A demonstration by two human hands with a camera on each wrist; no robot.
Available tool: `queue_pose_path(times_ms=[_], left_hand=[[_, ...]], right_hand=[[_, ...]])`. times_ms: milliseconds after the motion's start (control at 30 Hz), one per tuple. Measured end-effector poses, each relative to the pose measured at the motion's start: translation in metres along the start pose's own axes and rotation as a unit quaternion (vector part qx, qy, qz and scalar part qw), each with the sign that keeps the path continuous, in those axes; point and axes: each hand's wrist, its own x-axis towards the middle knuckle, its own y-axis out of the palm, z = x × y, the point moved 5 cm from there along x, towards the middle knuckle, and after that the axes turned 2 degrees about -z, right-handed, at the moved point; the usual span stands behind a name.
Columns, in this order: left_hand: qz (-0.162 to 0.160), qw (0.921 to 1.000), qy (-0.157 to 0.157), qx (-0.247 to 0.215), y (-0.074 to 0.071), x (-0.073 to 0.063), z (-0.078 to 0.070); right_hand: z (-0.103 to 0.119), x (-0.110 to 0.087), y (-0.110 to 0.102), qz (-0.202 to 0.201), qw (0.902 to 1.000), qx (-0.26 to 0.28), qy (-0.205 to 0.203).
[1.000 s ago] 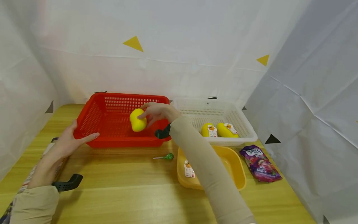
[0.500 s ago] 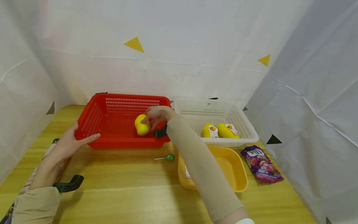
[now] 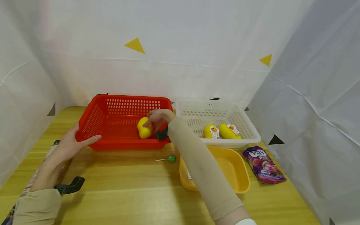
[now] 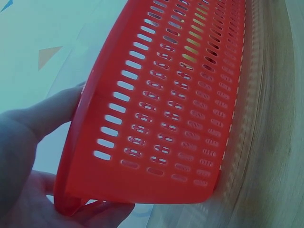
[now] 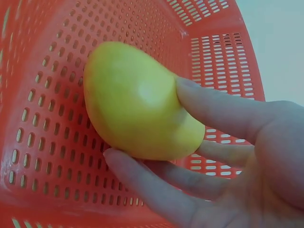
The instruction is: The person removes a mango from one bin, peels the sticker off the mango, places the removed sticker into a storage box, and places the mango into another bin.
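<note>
A yellow mango (image 3: 144, 128) is low inside the red plastic basket (image 3: 121, 144), near its right end. My right hand (image 3: 158, 118) holds it, the thumb on its upper side. In the right wrist view the mango (image 5: 137, 102) shows close over the slotted basket floor, with fingertips under its edge. My left hand (image 3: 67, 143) grips the basket's left front corner, its thumb over the rim. The left wrist view has the red basket (image 4: 156, 118) side-on, with the left hand (image 4: 42, 156) around its rim.
A white basket (image 3: 250, 131) at right holds two labelled mangoes (image 3: 230, 131). In front of it stands a yellow tub (image 3: 243, 175), partly behind my right sleeve. A purple candy bag (image 3: 263, 165) lies beside it. A green lollipop (image 3: 171, 158) lies before the red basket.
My right hand has lowered the mango into the red basket and shifted it slightly right. The left hand keeps its place on the basket corner.
</note>
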Motion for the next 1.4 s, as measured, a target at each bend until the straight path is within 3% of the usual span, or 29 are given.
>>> queue_pose_path(times_ms=[233,800,1400], left_hand=[[0.006,0.9999,-0.009,0.006,0.003,0.001,0.000],[0.007,0.9999,-0.006,0.006,0.006,0.003,0.000],[-0.002,0.9999,0.001,0.012,0.001,0.001,0.002]], right_hand=[[-0.003,0.000,0.001,0.011,0.9997,0.021,0.004],[-0.002,-0.003,0.002,0.010,0.9993,-0.037,0.000],[0.009,-0.012,0.002,-0.008,0.9954,-0.085,-0.043]])
